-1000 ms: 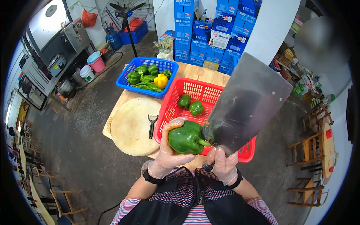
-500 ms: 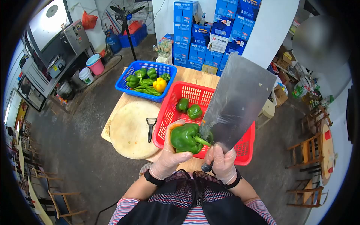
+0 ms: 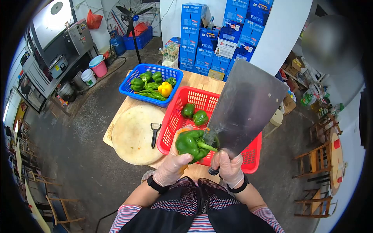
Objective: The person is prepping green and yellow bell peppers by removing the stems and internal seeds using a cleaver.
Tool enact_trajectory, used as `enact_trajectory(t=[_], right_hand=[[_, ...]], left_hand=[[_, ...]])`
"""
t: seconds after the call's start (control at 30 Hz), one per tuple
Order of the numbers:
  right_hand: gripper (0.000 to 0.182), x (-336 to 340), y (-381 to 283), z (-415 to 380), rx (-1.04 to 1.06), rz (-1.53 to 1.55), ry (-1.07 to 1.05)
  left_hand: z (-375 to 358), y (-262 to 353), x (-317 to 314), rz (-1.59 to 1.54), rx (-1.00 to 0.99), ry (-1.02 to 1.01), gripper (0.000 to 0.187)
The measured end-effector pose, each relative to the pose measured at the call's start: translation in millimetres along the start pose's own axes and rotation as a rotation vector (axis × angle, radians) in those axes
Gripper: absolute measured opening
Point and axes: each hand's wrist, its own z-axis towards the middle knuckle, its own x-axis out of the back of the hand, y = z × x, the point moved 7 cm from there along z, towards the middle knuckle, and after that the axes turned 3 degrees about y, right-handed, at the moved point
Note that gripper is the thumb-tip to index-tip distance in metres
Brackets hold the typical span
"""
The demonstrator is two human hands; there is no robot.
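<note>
In a clear plastic glove, my left hand point(image 3: 173, 165) grips a large green bell pepper point(image 3: 189, 145) over the near left part of the red basket point(image 3: 254, 163). Its stem points right, toward the knife. My right hand point(image 3: 228, 166), gloved too, is wrapped round the dark handle of a cleaver point(image 3: 248, 105). The wide grey blade stands up and leans right, its lower left edge against the pepper by the stem. Beyond the held pepper, two smaller green bell peppers point(image 3: 200, 117) lie inside the red basket.
Left of the basket lies a round cutting board point(image 3: 130, 136) with a black peeler point(image 3: 155, 136) on it. A blue basket point(image 3: 128, 92) behind holds green peppers and a yellow bell pepper point(image 3: 165, 89). Blue boxes point(image 3: 190, 37) are stacked beyond the wooden table point(image 3: 198, 80).
The green bell pepper has turned slightly and tilted in my left hand, whose thumb has shifted lower. The cleaver blade stays against the pepper near its stem.
</note>
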Motion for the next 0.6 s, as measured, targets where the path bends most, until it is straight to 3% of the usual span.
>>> enact_trajectory(t=[0.07, 0.3, 0.37, 0.5, 0.6], right_hand=[[0.030, -4, -6, 3, 0.055, -0.158, -0.005], [0.033, -8, -10, 7, -0.012, -0.037, -0.025], [0.033, -10, -15, 4, 0.080, -0.194, 0.011], [0.033, -12, -26, -1, 0.103, -0.208, 0.027], [0.031, -5, -31, 4, 0.110, -0.190, 0.020]], left_hand=[[2, -4, 2, 0.142, -0.107, -0.026, 0.096], [-2, 2, -7, -0.016, -0.097, -0.068, 0.088], [-2, 3, -6, -0.015, -0.118, -0.073, 0.088], [-2, 7, 9, -0.112, -0.142, -0.011, 0.083], [-3, -2, 26, -0.239, -0.020, -0.051, 0.079]])
